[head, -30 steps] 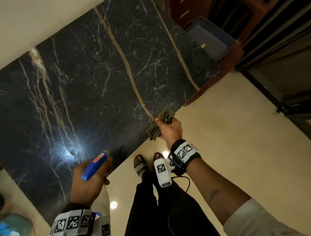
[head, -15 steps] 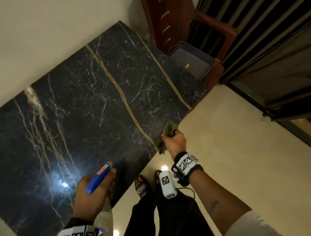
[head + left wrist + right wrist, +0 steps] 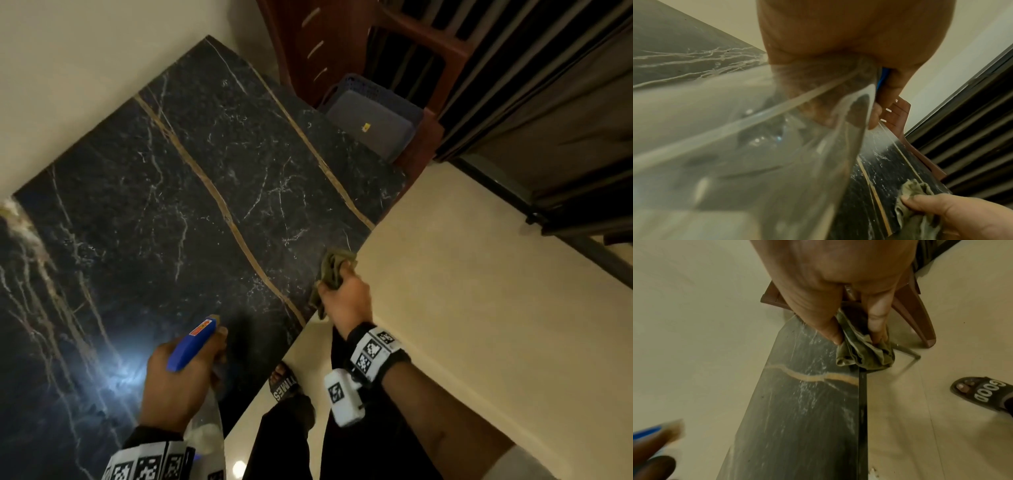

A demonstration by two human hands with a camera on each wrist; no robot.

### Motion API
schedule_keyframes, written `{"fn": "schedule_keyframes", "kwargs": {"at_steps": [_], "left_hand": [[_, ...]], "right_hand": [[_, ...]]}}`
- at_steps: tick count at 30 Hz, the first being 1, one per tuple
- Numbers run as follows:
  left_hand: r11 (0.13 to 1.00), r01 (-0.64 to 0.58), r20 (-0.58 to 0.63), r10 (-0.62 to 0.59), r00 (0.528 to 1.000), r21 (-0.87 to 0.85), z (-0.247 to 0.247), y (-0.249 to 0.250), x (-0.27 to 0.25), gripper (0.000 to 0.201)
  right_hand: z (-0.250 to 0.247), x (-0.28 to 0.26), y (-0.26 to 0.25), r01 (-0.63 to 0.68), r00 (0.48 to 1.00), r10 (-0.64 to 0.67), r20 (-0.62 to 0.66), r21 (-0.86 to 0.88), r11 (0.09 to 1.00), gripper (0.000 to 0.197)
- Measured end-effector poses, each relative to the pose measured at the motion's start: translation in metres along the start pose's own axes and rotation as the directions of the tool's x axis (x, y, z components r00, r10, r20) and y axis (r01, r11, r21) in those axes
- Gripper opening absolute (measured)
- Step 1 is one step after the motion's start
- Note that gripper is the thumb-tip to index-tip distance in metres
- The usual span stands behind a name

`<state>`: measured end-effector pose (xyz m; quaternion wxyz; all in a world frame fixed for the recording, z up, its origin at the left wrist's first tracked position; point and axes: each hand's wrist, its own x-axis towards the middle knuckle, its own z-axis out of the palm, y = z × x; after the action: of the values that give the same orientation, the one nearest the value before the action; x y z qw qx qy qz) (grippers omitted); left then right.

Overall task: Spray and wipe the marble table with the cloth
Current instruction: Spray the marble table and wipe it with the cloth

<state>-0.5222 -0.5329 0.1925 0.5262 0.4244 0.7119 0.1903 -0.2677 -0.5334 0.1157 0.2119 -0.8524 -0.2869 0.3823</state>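
The right hand (image 3: 346, 294) now sits further along the worktop (image 3: 205, 192) edge, fingers bunching the cloth (image 3: 334, 265). The left hand (image 3: 178, 383) grips the spray bottle (image 3: 191, 346) over the worktop.

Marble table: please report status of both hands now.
Left hand holds spray bottle over table. Right hand grips cloth at near edge. Nothing in the way.

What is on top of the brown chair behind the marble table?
On the seat of the brown chair lies a dark blue plastic basket, tilted, with a small yellow sticker. The marble table covers the basket's near edge; what is inside it cannot be seen.
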Motion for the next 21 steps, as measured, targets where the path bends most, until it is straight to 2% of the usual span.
{"fn": "schedule_keyframes", "kwargs": {"at_steps": [4,6,9,12,14,17,19,21], "left_hand": [[1.0,0.022,-0.015,-0.021,1.0,0.022,0.01,0.013,0.007,0.026],[0.998,0.03,-0.001,-0.03,1.0,0.05,0.017,0.022,0.01,0.026],[0.996,0.044,0.008,-0.045,0.999,0.074,0.03,0.039,0.015,0.026],[0.995,0.036,0.031,-0.039,0.999,0.088,0.048,0.059,0.023,0.023],[0.995,0.025,0.045,-0.03,0.999,0.1,0.06,0.071,0.027,0.026],[0.995,-0.006,0.08,-0.002,0.997,0.102,0.08,0.091,0.036,0.032],[0.996,-0.014,0.086,0.007,0.996,0.085,0.091,0.103,0.041,0.031],[0.997,-0.023,0.074,0.017,0.997,0.073,0.101,0.114,0.045,0.033]], "right_hand": [[-0.032,0.054,-0.004,0.016,0.996,-0.016,-0.09,0.006,1.0,0.032],[-0.042,0.068,-0.003,0.038,0.994,-0.04,-0.105,-0.018,0.999,0.041],[-0.034,0.065,0.004,0.054,0.995,-0.057,-0.082,-0.036,0.998,0.066],[-0.012,0.043,0.021,0.063,0.998,-0.064,0.017,0.028,0.998,0.076],[-0.004,0.032,0.028,0.105,0.991,-0.104,0.079,-0.011,0.994,0.075],[-0.018,0.048,0.024,0.133,0.988,-0.129,0.085,-0.05,0.99,0.071],[-0.038,0.075,0.014,0.1,0.994,-0.1,0.037,0.007,0.995,0.065],[-0.066,0.113,0.0,0.066,0.997,-0.066,-0.043,0.015,0.998,0.048]]}}
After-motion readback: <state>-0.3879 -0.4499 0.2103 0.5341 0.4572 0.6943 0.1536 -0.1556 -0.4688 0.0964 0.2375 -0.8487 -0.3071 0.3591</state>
